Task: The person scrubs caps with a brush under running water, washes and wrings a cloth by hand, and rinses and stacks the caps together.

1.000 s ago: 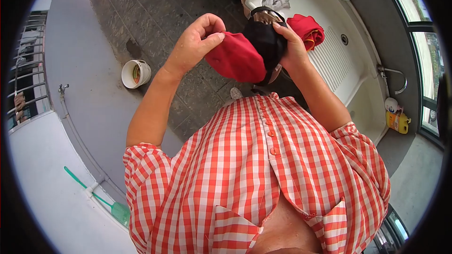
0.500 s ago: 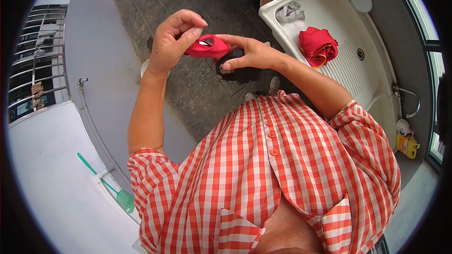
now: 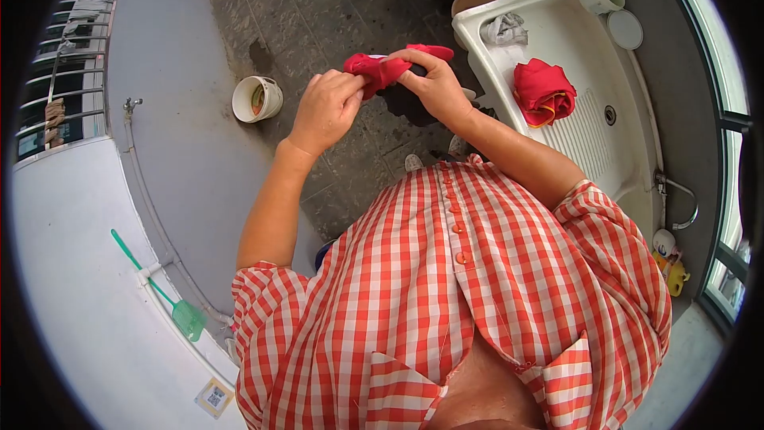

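Note:
A small red cloth item (image 3: 382, 72) is stretched between my two hands over the floor. My left hand (image 3: 325, 110) has its fingers closed on the left end of the red cloth. My right hand (image 3: 436, 87) grips the red cloth's upper side between thumb and fingers. Below and partly behind my right hand hangs a black item (image 3: 406, 105), mostly hidden. To the right, a bundled red cloth with a yellow edge (image 3: 544, 92) lies in the white sink (image 3: 585, 72). A wet grey-white cloth (image 3: 504, 29) rests in the sink's upper left corner.
A white bucket (image 3: 257, 99) stands on the dark tiled floor (image 3: 278, 0). A brown basin (image 3: 474, 1) sits beside the sink. At right are a faucet (image 3: 679, 199) and a yellow bottle (image 3: 677, 279). A green fly swatter (image 3: 189, 320) hangs on the left wall.
The red and black items have moved left, away from above the sink's edge. My left hand has closed its fingers down on the red cloth, and my right hand has shifted onto it.

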`<state>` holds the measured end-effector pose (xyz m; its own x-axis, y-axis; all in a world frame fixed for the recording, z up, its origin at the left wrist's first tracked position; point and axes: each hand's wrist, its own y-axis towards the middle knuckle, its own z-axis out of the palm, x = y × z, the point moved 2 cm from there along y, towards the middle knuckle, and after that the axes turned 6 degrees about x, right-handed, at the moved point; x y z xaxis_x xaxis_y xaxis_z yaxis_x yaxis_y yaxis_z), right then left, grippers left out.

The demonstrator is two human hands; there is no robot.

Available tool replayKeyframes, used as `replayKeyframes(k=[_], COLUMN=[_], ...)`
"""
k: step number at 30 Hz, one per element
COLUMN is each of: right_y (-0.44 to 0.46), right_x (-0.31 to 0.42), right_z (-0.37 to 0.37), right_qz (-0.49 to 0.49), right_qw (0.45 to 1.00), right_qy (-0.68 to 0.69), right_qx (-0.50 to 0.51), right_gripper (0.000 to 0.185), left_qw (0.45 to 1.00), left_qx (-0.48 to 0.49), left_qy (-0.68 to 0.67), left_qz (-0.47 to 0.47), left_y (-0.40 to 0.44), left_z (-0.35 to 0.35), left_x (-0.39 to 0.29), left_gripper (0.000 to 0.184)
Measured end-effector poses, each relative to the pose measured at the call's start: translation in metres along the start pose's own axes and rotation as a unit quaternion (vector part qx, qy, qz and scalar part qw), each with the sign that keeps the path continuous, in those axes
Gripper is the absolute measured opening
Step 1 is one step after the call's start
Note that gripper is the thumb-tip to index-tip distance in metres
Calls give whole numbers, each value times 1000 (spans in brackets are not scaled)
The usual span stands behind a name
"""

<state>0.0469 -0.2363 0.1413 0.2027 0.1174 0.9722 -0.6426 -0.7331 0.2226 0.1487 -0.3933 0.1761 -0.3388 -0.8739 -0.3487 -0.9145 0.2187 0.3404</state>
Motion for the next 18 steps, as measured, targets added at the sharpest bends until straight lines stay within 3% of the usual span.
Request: replayKeyframes(k=[2,4,6,7,8,9,10,12,14,16,18], right_y=[-4,-9,-13,-14,-16,-18,-21,-22,-21,-19,-18], right_x=[-1,-2,-9,-14,-16,-18,-20,-23,-22,-28,-36], right_z=[2,4,3,4,7,10,12,11,5,-10,-22], right_qz=[-16,17,29,42,44,43,43,73,48,172,221], right_qw=[999,999,999,998,998,998,998,996,997,979,933], right_qy=[-37,-36,-39,-39,-37,-38,-38,-39,-43,96,277], right_qx=[4,15,21,25,23,28,33,29,41,45,61], right_gripper=[21,23,25,28,28,33,38,46,47,47,44], left_qw=[993,993,978,978,885,705,705,573,621,735,723], left_qx=[13,-26,-150,-150,-187,-207,-205,-194,-189,-171,-88], left_qy=[48,9,-94,-94,-387,-640,-640,-774,-735,-604,-626], left_qz=[-104,-117,-113,-113,-178,-226,-227,-187,-194,-255,-277], left_y=[-2,1,8,13,17,18,20,28,19,6,-15], left_z=[14,18,17,20,26,32,31,33,28,26,30], left_x=[9,8,1,-7,-13,-17,-18,-15,5,45,88], left_gripper=[17,25,30,30,33,37,37,42,44,51,53])
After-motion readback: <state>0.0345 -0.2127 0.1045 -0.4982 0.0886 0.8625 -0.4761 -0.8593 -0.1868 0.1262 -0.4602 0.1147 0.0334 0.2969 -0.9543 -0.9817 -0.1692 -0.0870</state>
